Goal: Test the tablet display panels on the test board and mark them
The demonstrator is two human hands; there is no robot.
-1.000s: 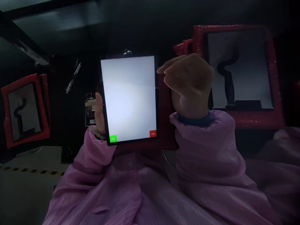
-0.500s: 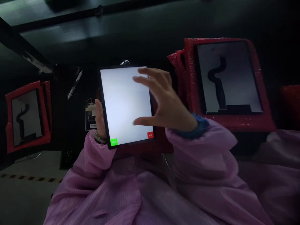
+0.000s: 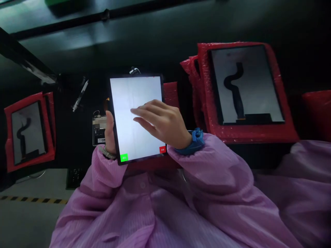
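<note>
In my left hand a lit display panel is held by its left edge, with the thumb along the side and the other fingers hidden behind it. White fills its screen, with a green box at the lower left and a red box at the lower right. Over the middle of the screen is my right hand, holding nothing, its fingers stretched out and the thumb a little below them. Whether the fingertips touch the glass I cannot tell. Just left of the panel lies an opened circuit assembly, partly covered.
To the right, a large panel with a black ribbon cable rests on stacked red wrapping. A similar panel lies on red wrapping at the left. A pen is on the dark bench. Pink sleeves of another person show at right.
My right hand has moved left and down over the screen, its spread fingers drawing together and the thumb rising towards them. My left hand keeps the panel in place. The view shifted slightly.
</note>
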